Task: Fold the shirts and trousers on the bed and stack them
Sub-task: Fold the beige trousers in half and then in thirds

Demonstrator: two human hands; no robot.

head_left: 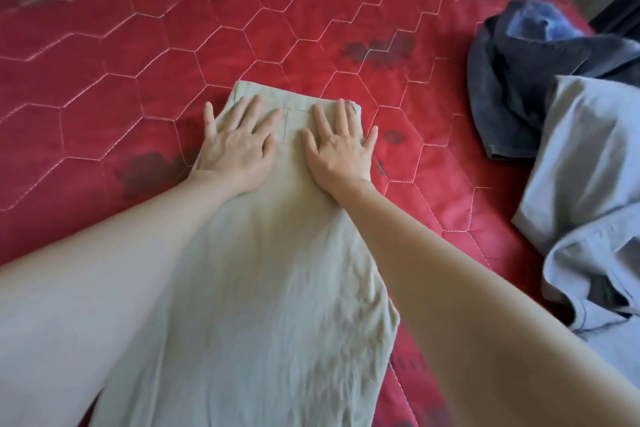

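On the red quilted bed [145, 55], the left hand [235, 146] lies flat, fingers spread, pressing the waistband end of the beige trousers [270, 288]; just beside it the right hand [341, 149] presses the same end, equally flat, neither gripping anything. The trousers stretch lengthwise toward the viewer. Further right, well apart, lie a dark blue garment [512, 80] and a light blue garment [588, 184], unfolded

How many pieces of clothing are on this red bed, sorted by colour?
Beige: 1, the trousers lying lengthwise under both flat hands, left and right
Dark blue: 1, the crumpled garment at the right
Light blue: 1, the garment beside it
Total: 3, none folded and stacked yet
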